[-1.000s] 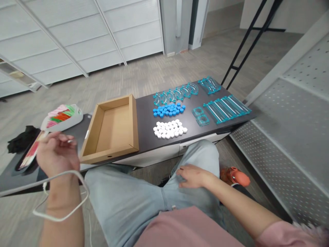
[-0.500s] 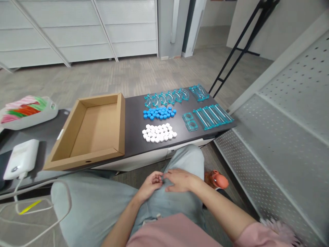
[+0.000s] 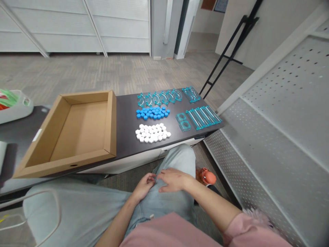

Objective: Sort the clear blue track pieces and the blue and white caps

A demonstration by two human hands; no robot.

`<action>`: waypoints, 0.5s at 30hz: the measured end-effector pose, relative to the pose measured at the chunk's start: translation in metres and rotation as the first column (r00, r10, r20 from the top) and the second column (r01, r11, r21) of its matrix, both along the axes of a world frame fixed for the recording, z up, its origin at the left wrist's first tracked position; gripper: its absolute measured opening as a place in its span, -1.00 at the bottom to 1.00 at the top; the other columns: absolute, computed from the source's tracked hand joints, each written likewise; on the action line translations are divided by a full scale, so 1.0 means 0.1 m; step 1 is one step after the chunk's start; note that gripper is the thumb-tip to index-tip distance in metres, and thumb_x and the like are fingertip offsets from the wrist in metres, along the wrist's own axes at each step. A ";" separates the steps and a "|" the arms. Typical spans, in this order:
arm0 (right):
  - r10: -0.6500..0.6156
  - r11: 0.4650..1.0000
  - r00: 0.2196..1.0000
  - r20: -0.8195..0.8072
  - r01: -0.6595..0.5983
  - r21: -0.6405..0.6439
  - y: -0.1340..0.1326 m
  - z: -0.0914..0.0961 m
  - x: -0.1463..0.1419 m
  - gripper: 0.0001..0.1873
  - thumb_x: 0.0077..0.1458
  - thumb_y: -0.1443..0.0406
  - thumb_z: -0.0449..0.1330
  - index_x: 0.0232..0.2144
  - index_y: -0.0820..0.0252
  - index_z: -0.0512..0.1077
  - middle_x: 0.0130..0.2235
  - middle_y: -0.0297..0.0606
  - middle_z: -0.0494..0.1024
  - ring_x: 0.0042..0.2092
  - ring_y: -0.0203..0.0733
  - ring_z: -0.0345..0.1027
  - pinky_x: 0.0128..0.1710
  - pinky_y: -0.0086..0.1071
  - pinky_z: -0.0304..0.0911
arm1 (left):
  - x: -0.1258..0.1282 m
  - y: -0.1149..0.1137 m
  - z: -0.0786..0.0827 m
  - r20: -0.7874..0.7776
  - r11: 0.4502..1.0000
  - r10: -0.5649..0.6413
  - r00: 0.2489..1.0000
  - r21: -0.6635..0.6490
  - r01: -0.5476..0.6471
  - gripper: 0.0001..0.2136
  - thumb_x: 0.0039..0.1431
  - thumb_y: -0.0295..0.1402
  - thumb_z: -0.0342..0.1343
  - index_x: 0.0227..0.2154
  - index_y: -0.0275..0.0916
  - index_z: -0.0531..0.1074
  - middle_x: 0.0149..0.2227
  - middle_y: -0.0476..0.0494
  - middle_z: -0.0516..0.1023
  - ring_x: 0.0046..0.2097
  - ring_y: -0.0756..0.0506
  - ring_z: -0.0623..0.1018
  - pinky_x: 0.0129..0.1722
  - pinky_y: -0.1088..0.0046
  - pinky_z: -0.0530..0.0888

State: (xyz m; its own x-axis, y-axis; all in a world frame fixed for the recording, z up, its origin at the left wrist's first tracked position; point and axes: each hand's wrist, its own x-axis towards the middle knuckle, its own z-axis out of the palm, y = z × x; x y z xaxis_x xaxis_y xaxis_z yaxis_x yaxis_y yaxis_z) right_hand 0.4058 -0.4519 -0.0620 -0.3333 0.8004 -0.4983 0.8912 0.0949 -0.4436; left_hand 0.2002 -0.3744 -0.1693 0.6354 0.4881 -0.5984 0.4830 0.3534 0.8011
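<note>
My left hand (image 3: 144, 186) rests on my thigh, palm turned inward, its fingers loosely curled with nothing visible in them. Beside it my right hand (image 3: 172, 179) lies open, palm down, on the light blue jeans (image 3: 180, 161), its fingertips close to the left fingers. Beyond my knees, on the dark tabletop, are white hexagonal pieces (image 3: 152, 133) in a cluster and blue hexagonal pieces (image 3: 153, 113) behind them. Clear curved tubes with teal ends (image 3: 159, 98) form a row at the back. Straight clear tubes (image 3: 204, 117) lie at the right, next to two teal square pieces (image 3: 183, 121).
An open cardboard box (image 3: 79, 127) stands on the table's left part. Further left is a white basket (image 3: 16, 106) with colourful contents. A white cable (image 3: 58, 206) loops at lower left. A perforated metal panel (image 3: 269, 137) stands at right, near an orange-capped bottle (image 3: 208, 177) on the floor.
The view has turned rightward, so the table and its contents sit further left, and the white device at left is nearly out of view. Both hands keep their resting pose.
</note>
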 end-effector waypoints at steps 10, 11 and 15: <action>0.007 0.999 1.000 0.003 -0.007 0.042 -0.02 -0.06 0.01 -0.35 0.36 -0.06 0.47 0.27 0.23 0.64 0.12 0.01 0.77 0.04 0.11 0.74 -0.01 -0.25 0.47 | 0.02 0.04 0.10 -0.022 0.998 0.027 0.999 0.059 -0.026 -0.49 -0.06 0.19 0.25 -0.10 0.03 0.57 -0.19 -0.12 0.60 -0.04 -0.37 0.66 0.12 0.02 0.57; 0.003 0.999 1.000 0.003 -0.003 0.044 -0.02 -0.06 0.01 -0.36 0.35 -0.06 0.49 0.25 0.24 0.65 0.10 0.01 0.78 0.03 0.11 0.74 -0.02 -0.25 0.46 | 0.03 0.03 0.10 -0.027 0.997 0.036 0.999 0.066 -0.034 -0.49 -0.07 0.19 0.24 -0.12 0.02 0.56 -0.22 -0.13 0.60 -0.08 -0.37 0.66 0.08 0.01 0.58; 0.002 1.000 1.000 -0.003 -0.002 0.027 -0.02 0.00 0.01 -0.37 0.33 -0.03 0.49 0.25 0.27 0.64 0.12 0.05 0.77 0.03 0.12 0.73 -0.04 -0.24 0.44 | 0.05 -0.02 0.22 -0.006 0.982 0.109 0.994 0.152 -0.107 -0.51 -0.05 0.23 0.22 -0.17 0.01 0.55 -0.24 -0.17 0.58 -0.10 -0.40 0.63 0.05 -0.05 0.58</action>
State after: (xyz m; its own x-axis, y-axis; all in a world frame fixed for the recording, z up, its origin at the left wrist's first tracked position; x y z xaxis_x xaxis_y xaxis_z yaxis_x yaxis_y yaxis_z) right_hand 0.4065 -0.4542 -0.0622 -0.3363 0.8128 -0.4756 0.8898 0.1088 -0.4432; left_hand 0.2056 -0.3760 -0.1470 0.5659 0.6393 -0.5207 0.4601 0.2792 0.8428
